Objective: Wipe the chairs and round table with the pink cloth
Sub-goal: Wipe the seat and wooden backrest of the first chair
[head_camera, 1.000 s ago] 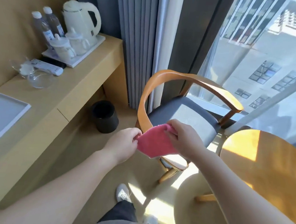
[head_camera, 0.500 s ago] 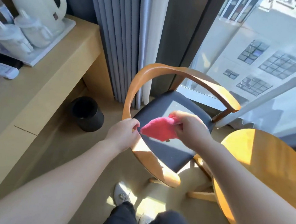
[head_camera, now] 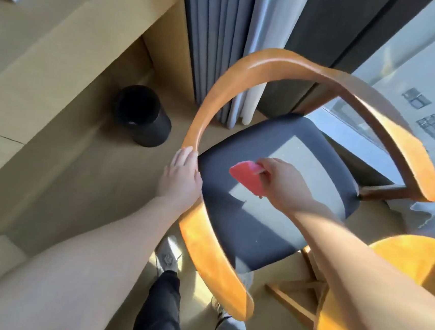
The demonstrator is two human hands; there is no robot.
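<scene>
A wooden chair with a curved orange armrest rail point(head_camera: 249, 69) and a dark grey seat point(head_camera: 266, 222) stands right below me. My left hand point(head_camera: 181, 180) grips the left side of the rail. My right hand point(head_camera: 281, 183) holds the folded pink cloth point(head_camera: 245, 178) over the middle of the seat; whether the cloth touches the cushion I cannot tell. The round wooden table point(head_camera: 411, 266) shows at the lower right, partly hidden by my right forearm.
A long beige desk point(head_camera: 62, 51) runs along the left. A black cylindrical bin point(head_camera: 142, 116) stands on the floor between desk and chair. Grey and white curtains point(head_camera: 223, 37) hang behind the chair, beside a large window point(head_camera: 429, 79). My feet point(head_camera: 167, 256) are under the rail.
I have leaned in closer over the chair. My left hand let go of the cloth and took hold of the chair rail. My right hand carried the cloth down over the seat.
</scene>
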